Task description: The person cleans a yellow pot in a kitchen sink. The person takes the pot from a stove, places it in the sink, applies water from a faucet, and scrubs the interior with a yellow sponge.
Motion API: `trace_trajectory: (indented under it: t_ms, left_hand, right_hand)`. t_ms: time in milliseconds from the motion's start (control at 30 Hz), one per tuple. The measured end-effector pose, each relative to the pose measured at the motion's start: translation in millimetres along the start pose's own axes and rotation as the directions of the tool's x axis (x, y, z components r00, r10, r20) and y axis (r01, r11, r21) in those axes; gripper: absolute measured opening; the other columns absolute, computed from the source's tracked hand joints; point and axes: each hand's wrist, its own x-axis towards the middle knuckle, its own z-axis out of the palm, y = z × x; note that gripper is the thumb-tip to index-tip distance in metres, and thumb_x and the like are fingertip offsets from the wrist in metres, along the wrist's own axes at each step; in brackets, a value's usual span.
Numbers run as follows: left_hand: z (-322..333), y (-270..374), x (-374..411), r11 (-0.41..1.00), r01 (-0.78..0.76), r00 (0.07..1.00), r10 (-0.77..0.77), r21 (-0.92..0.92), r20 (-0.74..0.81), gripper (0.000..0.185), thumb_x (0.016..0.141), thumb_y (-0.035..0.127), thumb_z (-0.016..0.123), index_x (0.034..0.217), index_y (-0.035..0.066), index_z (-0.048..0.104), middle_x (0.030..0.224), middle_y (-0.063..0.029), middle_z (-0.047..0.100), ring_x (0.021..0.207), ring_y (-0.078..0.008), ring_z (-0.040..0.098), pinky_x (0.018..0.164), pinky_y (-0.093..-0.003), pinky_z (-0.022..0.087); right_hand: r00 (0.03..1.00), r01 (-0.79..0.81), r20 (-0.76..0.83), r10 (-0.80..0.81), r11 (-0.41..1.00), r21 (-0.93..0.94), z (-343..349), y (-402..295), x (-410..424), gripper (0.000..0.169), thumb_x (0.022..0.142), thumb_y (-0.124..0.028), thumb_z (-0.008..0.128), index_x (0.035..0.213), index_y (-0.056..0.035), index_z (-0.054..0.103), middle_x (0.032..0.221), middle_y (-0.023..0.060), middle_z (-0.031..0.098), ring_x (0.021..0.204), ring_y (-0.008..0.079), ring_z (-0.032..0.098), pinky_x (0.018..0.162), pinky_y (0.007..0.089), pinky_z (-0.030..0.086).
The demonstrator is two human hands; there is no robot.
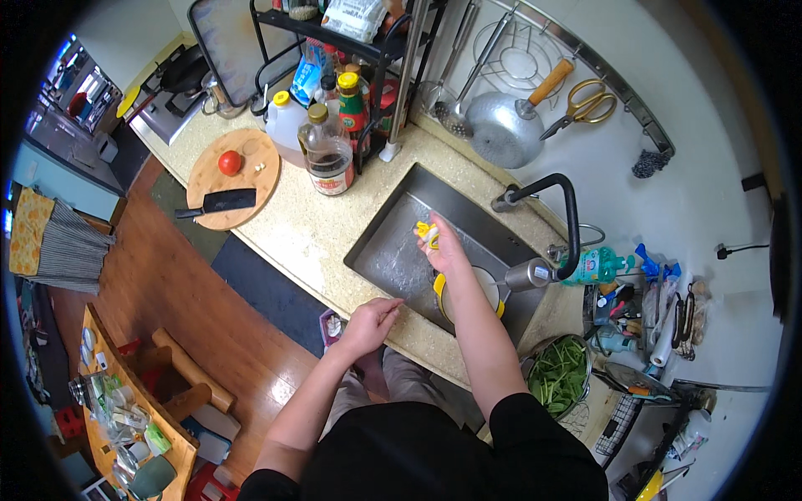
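Observation:
My right hand (446, 245) is over the stainless steel sink (388, 235), closed around a small yellow-and-white object (428, 233). The fingers cover part of it, so its kind is unclear. Below my right forearm, a pale-lined pot (487, 283) with yellow handles sits in the sink, partly hidden by the arm. My left hand (371, 322) is at the counter's front edge with curled fingers and nothing visible in them. A black pull-down faucet (557, 181) arches over the sink's right side, its metal spray head near the pot.
On the counter (282, 216), a round wooden board (266, 163) bears a tomato (230, 163), garlic cloves (260, 167) and a cleaver (229, 200). Bottles (329, 156) stand behind. Leafy greens (559, 376) fill a metal pot at right. Utensils, including scissors (583, 106), hang on the wall.

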Motion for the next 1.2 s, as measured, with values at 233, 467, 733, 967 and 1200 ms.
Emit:
trace_trajectory:
  t_ms: [233, 467, 733, 967, 1200]
  left_hand:
    - [-16, 8, -9, 1.0, -0.012, 1.0, 0.012, 0.029, -0.001, 0.026, 0.09, 0.01, 0.062, 0.113, 0.0, 0.068, 0.101, -0.0208, 0.068, 0.091, -0.0354, 0.067, 0.08, -0.0388, 0.053]
    - [-19, 9, -24, 0.997, -0.042, 0.999, 0.042, 0.065, 0.002, 0.024, 0.091, 0.012, 0.064, 0.111, 0.0, 0.069, 0.104, -0.0219, 0.069, 0.097, -0.0351, 0.068, 0.085, -0.038, 0.054]
    - [-13, 8, -35, 0.999, 0.007, 0.998, -0.009, 0.037, 0.055, 0.026, 0.093, 0.013, 0.065, 0.115, 0.0, 0.069, 0.109, -0.0183, 0.069, 0.095, -0.0244, 0.069, 0.073, -0.0323, 0.058]
    - [-13, 8, -36, 0.997, 0.08, 0.997, -0.08, -0.007, 0.001, 0.024, 0.091, 0.013, 0.065, 0.111, 0.001, 0.07, 0.105, -0.0204, 0.07, 0.096, -0.0321, 0.069, 0.08, -0.0355, 0.055]
    - [-7, 26, -25, 0.999, -0.015, 0.999, 0.013, 0.04, 0.048, 0.025, 0.091, 0.012, 0.063, 0.112, 0.0, 0.069, 0.104, -0.0211, 0.069, 0.096, -0.0354, 0.067, 0.084, -0.0381, 0.053]
  right_hand:
    - [0.928, 0.296, 0.277, -0.25, 0.945, -0.139, 45, -53, -70, 0.038, 0.089, -0.002, 0.068, 0.124, -0.01, 0.055, 0.108, 0.0093, 0.064, 0.098, 0.0206, 0.064, 0.077, 0.0315, 0.055]
    - [0.671, 0.738, 0.198, -0.715, 0.617, -0.272, 78, -169, -156, 0.026, 0.084, -0.004, 0.075, 0.103, -0.0046, 0.058, 0.097, 0.0062, 0.067, 0.074, 0.0103, 0.061, 0.058, 0.0228, 0.047]
    - [0.291, 0.909, 0.015, -0.957, 0.271, -0.316, 13, -347, -192, 0.025, 0.088, -0.006, 0.073, 0.104, -0.0049, 0.054, 0.103, 0.0111, 0.065, 0.087, 0.0205, 0.067, 0.065, 0.0342, 0.06]
    - [0.433, 0.872, 0.218, -0.874, 0.346, -0.347, 35, -354, -172, 0.016, 0.094, -0.003, 0.061, 0.11, -0.0033, 0.061, 0.094, 0.0081, 0.064, 0.084, 0.0173, 0.066, 0.066, 0.0326, 0.059]
    - [0.433, 0.74, 0.359, -0.827, 0.099, -0.665, 46, -164, -85, 0.017, 0.101, -0.018, 0.055, 0.099, -0.004, 0.064, 0.07, -0.0025, 0.054, 0.054, 0.0052, 0.044, 0.046, 0.0225, 0.034]
